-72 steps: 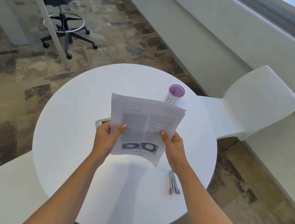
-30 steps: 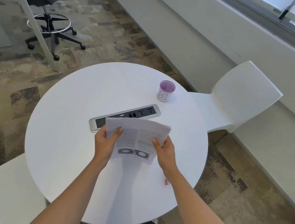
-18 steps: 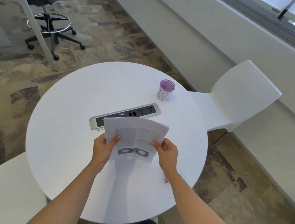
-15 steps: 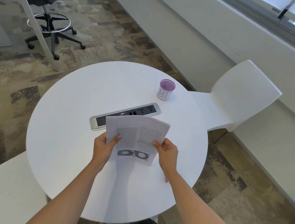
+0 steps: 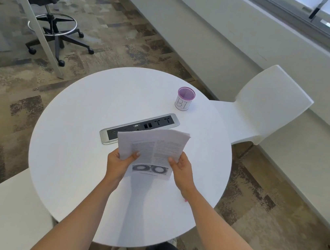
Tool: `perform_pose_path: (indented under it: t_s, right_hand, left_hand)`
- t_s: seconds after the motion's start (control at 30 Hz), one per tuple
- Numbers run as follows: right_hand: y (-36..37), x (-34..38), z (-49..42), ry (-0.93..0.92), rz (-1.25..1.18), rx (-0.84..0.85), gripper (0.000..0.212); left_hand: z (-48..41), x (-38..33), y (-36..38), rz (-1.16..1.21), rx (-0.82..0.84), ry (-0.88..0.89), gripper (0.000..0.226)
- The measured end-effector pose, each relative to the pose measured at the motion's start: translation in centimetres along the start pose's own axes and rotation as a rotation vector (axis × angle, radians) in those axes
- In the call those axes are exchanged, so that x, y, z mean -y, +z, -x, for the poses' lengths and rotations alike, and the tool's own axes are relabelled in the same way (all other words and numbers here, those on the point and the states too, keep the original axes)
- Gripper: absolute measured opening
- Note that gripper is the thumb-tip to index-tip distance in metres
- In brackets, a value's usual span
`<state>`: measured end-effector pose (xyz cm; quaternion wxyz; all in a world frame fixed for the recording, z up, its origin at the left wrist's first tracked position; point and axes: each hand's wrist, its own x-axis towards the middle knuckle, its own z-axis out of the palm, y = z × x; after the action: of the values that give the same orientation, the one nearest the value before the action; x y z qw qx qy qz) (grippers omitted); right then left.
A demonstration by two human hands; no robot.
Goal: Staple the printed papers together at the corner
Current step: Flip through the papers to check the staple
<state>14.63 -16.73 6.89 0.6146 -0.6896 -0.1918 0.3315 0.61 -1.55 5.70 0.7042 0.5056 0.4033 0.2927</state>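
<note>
A stack of printed papers (image 5: 153, 148) with two text columns and a dark figure near the bottom is held upright over the round white table (image 5: 75, 154). My left hand (image 5: 117, 163) grips the stack's lower left edge, thumb on the front page. My right hand (image 5: 183, 172) grips the lower right edge the same way. The sheets' top edges are slightly uneven at the right corner. No stapler is visible. A small pink tip (image 5: 186, 200) shows beside my right forearm; the rest of that object is hidden.
A silver power and socket strip (image 5: 160, 122) lies on the table just behind the papers. A purple mesh cup (image 5: 184, 99) marked "BI" stands at the far right. A white chair (image 5: 268, 109) is on the right, a black stool (image 5: 53, 24) at far left.
The papers have come down from a higher, nearer position to just above the table, uncovering the socket strip. Over the last half second both hands and the stack barely move.
</note>
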Motion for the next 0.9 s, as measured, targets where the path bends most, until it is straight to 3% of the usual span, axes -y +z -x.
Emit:
perform_pose_path:
  t_s: [0.47,0.9]
  right_hand:
    - [0.6,0.4,0.1,0.003,-0.023,-0.075,0.017]
    - [0.5,0.1,0.8,-0.036,0.059,-0.066,0.029]
  left_hand:
    - [0.1,0.0,-0.6,0.003,-0.012,-0.011,0.027]
    - [0.6,0.3,-0.6,-0.029,-0.004,-0.040,0.029]
